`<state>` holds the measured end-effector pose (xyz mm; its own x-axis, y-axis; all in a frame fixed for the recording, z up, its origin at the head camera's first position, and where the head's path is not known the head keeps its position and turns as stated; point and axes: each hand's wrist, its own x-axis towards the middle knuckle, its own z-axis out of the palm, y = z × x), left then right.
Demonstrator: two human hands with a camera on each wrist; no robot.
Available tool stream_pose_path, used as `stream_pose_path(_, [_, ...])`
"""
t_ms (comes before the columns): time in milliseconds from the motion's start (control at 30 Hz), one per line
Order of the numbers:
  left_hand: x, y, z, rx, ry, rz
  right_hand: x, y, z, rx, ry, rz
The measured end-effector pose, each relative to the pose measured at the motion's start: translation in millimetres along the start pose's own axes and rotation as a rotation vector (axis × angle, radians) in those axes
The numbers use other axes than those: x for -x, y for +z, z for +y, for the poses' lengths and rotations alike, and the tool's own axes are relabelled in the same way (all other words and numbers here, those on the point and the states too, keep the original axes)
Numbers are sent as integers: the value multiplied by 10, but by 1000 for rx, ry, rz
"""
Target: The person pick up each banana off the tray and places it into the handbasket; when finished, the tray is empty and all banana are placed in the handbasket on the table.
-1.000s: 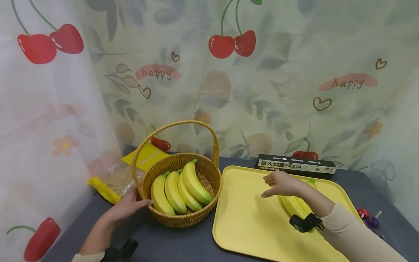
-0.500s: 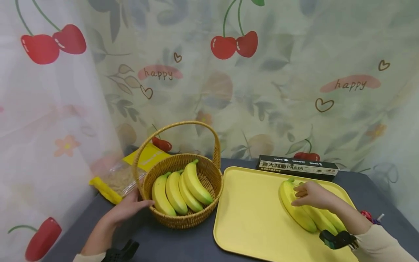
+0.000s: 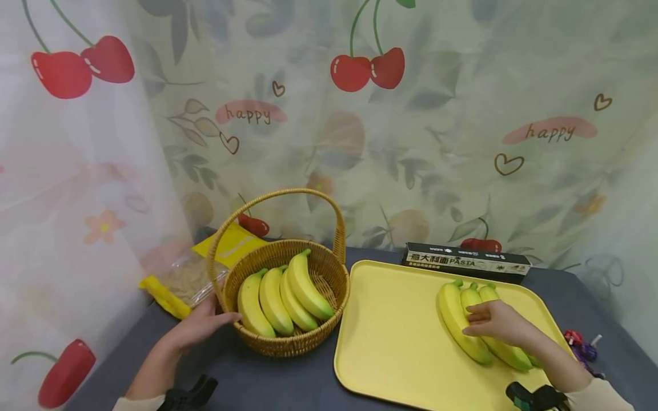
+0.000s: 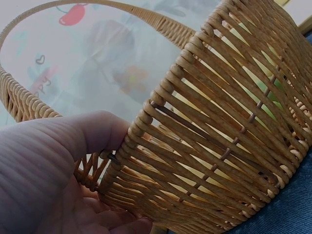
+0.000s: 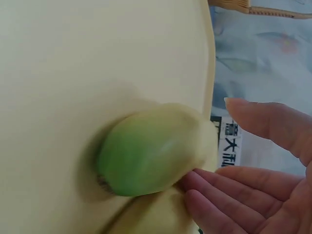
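Note:
A wicker basket (image 3: 285, 347) with a tall handle stands at the middle left, with several bananas (image 3: 275, 301) inside. My left hand (image 3: 200, 324) holds its left side; in the left wrist view the thumb (image 4: 105, 127) hooks over the rim and the other fingers lie against the outside. On the yellow tray (image 3: 388, 337) several bananas (image 3: 457, 331) lie side by side. My right hand (image 3: 498, 322) is over them and partly covers them. In the right wrist view its fingers (image 5: 243, 197) are nearly straight beside a banana's greenish end (image 5: 141, 156), thumb spread away; contact is unclear.
Behind the tray stands a black pasta box (image 3: 465, 262). A yellow bag with a clear window (image 3: 187, 279) lies behind the left hand. Small wrapped lollipops (image 3: 583, 348) lie right of the tray. A printed curtain (image 3: 411, 142) closes off the back and sides.
My right hand has moved right from the tray's middle and come down over the bananas, uncovering more of them. My left hand keeps its place on the basket.

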<state>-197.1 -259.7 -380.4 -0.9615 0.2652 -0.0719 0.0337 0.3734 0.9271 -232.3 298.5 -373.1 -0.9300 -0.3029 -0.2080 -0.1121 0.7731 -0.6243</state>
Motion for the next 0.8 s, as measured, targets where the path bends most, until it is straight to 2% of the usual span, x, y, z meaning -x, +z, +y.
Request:
stream_pose_path(133, [-6, 0, 0, 1, -3, 3, -24, 100, 27, 52, 4, 46])
stream_pose_path(400, [-10, 3, -20, 0, 10, 3, -62, 304, 31, 59, -26, 116])
stream_pose_path(600, [-8, 3, -23, 5, 8, 8, -54, 380, 5, 116, -22, 172])
stream_pose_path(800, [-5, -6, -37, 8, 18, 4, -98, 388, -20, 157, 1, 178])
